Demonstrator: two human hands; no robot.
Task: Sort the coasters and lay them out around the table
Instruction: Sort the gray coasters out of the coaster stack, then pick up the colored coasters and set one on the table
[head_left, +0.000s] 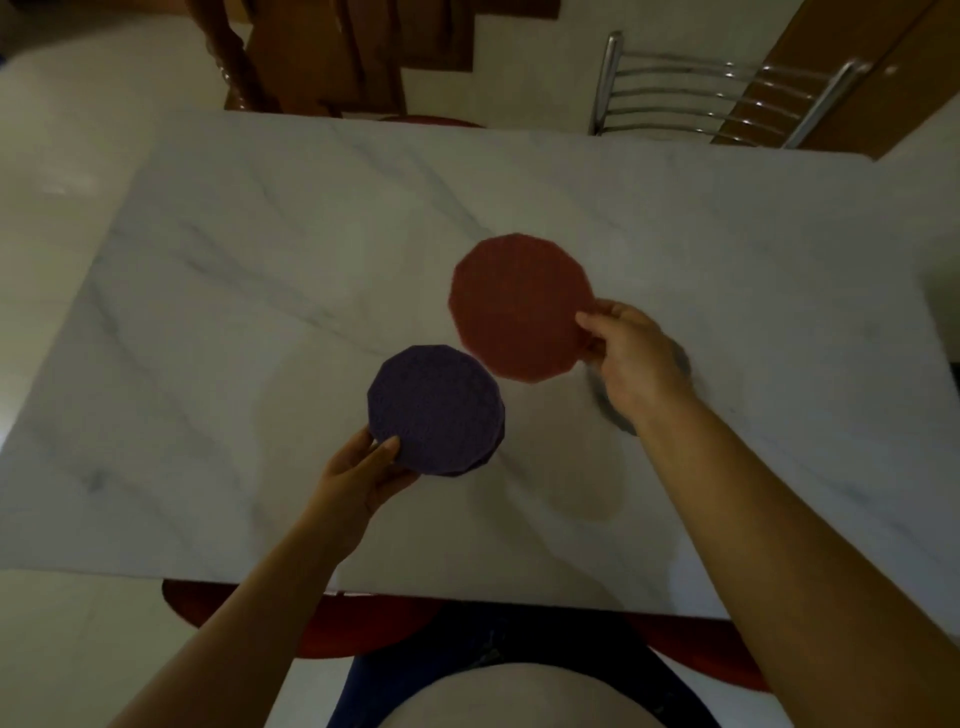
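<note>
Red coaster (519, 306): you hold it by its right edge, your right hand (631, 358) pinching it with the thumb on top and the fingers beneath. It sits over the middle of the tabletop (260, 260), slightly right of centre; whether it rests on the surface or is just above it cannot be told.

Purple coaster (435, 408): you hold it at its lower left edge in your left hand (363, 475), thumb on the upper face, fingers under. A second dark edge shows beneath its lower right rim, so your left grip is closed on a small stack; the count cannot be told. The stack is nearer to you than the red coaster, and their edges appear to meet or nearly meet in this view.

The tabletop is white marble with grey veins. A grey blurred shape (610, 410) lies under your right wrist; unidentifiable. Beyond the far edge stand a wooden chair (311, 57) and a metal chair (701, 93).
</note>
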